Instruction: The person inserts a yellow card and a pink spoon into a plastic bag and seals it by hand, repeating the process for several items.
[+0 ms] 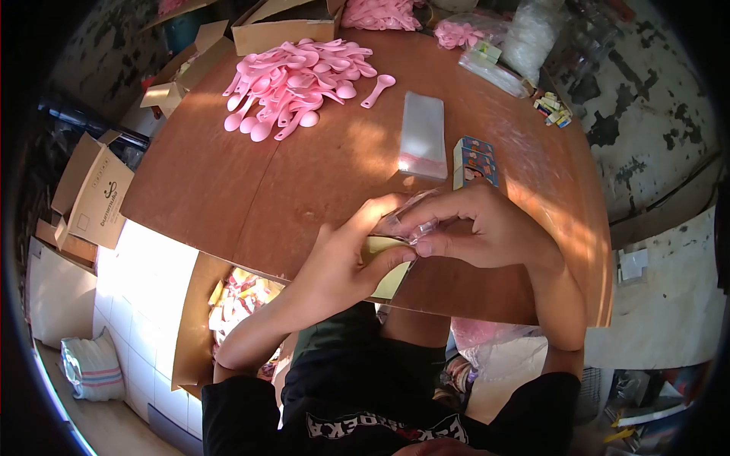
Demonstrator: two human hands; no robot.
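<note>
Near the table's front edge, my left hand (346, 254) is closed around a pale yellow, flat-faced item (390, 275), its thumb pressed on the near side. What kind of item it is I cannot make out. Clear plastic film (414, 216) rises over its top, and my right hand (483, 228) pinches this film between thumb and fingers. Just beyond my right hand stand small blue printed boxes (477, 156), partly hidden by it. A stack of clear plastic bags (423, 133) lies flat farther up the table.
A heap of pink spoons (293, 83) covers the table's far left, with one loose pink spoon (378, 90) beside it. Small yellow-and-white packets (553, 109) lie at the right edge. An open carton (285, 26) stands at the back; another carton (194, 319) holds wrapped items below left.
</note>
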